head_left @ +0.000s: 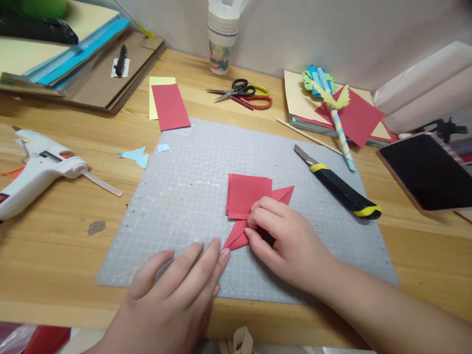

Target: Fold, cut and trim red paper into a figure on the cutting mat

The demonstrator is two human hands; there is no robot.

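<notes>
A folded red paper (238,235) with pointed ends lies on the grey cutting mat (177,196). My right hand (283,241) is closed, thumb and index finger pinching its middle, and covers part of it. Its upper point shows beyond my knuckles. Stretched out across the mat's front edge, my left hand (180,280) touches the paper's lower left tip with its fingertips. Just above the folded piece, partly over it in the picture, sits a small stack of red paper squares (250,195).
A utility knife (339,191) with its blade out lies to the right, near a tablet (427,169). Scissors (236,91), paper cups (221,44) and red paper (171,107) are at the back. On the left rests a glue gun (47,167). A striped paper stick (341,132) leans over a paper stack.
</notes>
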